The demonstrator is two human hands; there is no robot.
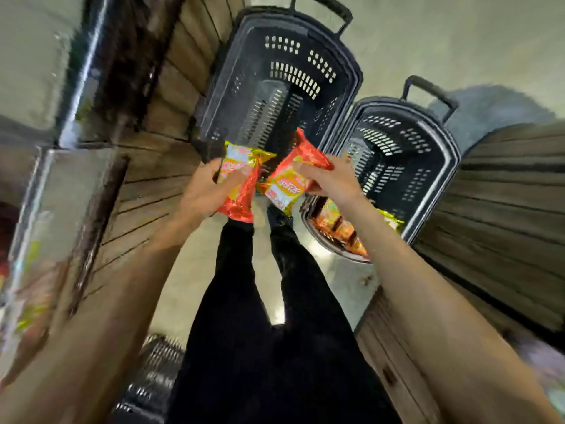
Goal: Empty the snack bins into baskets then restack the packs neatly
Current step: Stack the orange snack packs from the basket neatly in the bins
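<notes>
My left hand (205,188) grips a red and yellow snack pack (241,179) by its side. My right hand (331,182) grips a second red and yellow snack pack (290,175) beside it. Both packs hang above the floor between two dark plastic baskets. The left basket (345,78) stands in front of my left hand and shows a bare slotted bottom. The right basket (440,154) has several snack packs (342,228) lying in its near end, partly hidden by my right forearm.
A wooden slatted shelf front (162,166) runs along the left, with a clear plastic bin (61,203) on it. Another wooden unit (504,203) stands at the right. A third dark basket (153,374) sits low at the left by my legs (260,301).
</notes>
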